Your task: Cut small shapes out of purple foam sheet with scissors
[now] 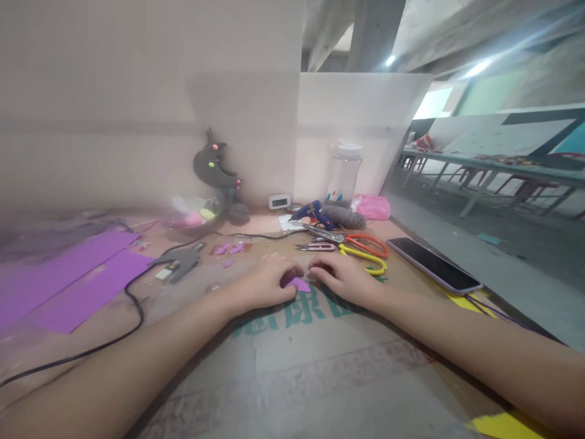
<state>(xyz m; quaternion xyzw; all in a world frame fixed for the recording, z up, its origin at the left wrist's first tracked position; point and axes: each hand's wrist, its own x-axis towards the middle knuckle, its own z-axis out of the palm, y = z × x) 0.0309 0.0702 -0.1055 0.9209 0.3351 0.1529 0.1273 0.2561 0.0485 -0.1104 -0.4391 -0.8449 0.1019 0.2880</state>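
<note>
My left hand (pixel 273 279) is curled over the work surface, with a small purple craft-sheet piece (pixel 300 284) between its thumb and fingers. Close by on the right, my right hand (pixel 342 275) has its thumb and bent forefinger drawn together, and whatever sits between those tips is too small to make out. A narrow gap separates the two hands. Small purple flower-shaped cutouts (pixel 228 263) lie beyond my left hand. Just past the right one are yellow-handled scissors (pixel 375 263), orange-handled scissors (pixel 372 244) and pink thread snips (pixel 320 247).
Large purple sheets (pixel 100 286) lie at left, beside a black cable (pixel 139 311) and a grey shape (pixel 183 263). A blue glue gun (pixel 315 212), grey yarn (pixel 343 216), clear bottle (pixel 343 174) and small clock (pixel 279 202) stand behind. A phone (pixel 434 263) rests at the right edge.
</note>
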